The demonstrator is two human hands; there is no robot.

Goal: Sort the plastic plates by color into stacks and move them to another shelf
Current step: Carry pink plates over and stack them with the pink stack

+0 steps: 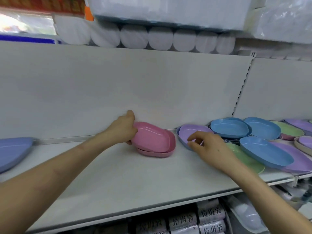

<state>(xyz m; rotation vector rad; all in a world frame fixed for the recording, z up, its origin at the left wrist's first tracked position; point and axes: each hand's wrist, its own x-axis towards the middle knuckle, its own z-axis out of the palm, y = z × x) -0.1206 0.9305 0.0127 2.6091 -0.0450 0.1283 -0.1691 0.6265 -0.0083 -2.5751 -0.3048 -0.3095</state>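
My left hand [124, 128] grips the left rim of a pink plate [152, 138], which is tilted and rests on a second pink plate [157, 153] lying on the white shelf [118, 174]. My right hand [209, 147] hovers with loosely curled fingers over the near edge of a purple plate [192, 132]; whether it touches the plate is unclear. To the right lie blue plates [229, 128], a green plate [243, 156], and more purple plates [297, 159], overlapping in a mixed spread.
A large blue-violet plate [13, 152] sits at the shelf's far left. Wrapped white rolls [160, 39] fill the shelf above. Rolled bag packs [184, 222] lie on the shelf below. A slotted upright [243, 88] divides the back panels.
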